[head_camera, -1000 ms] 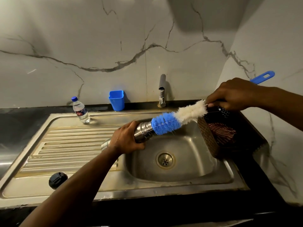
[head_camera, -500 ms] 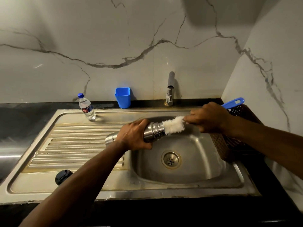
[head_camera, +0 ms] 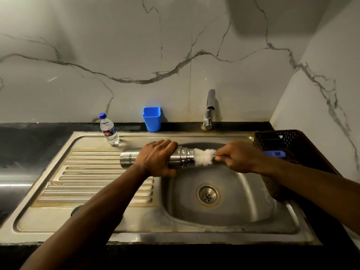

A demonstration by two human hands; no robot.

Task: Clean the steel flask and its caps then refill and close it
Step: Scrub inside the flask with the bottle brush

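My left hand (head_camera: pixel 155 159) grips the steel flask (head_camera: pixel 127 159) around its middle and holds it sideways over the left rim of the sink basin (head_camera: pixel 233 201), mouth to the right. My right hand (head_camera: pixel 237 157) grips the bottle brush (head_camera: pixel 203 156) by its handle. The brush's blue bristles are hidden inside the flask; only the white tuft shows at the mouth. The blue handle end (head_camera: pixel 274 153) sticks out behind my right wrist. A black cap (head_camera: pixel 75 210) lies on the draining board, mostly hidden by my left forearm.
A small plastic water bottle (head_camera: pixel 109 129) stands at the back of the draining board (head_camera: pixel 87 172). A blue cup (head_camera: pixel 152 118) and the tap (head_camera: pixel 209 110) are against the marble wall. A dark perforated basket (head_camera: pixel 288 139) sits at the basin's right edge.
The brush has gone into the flask: the blue bristles, outside the mouth a second ago, are now inside. My right hand moved left toward the flask. My left hand kept its grip.
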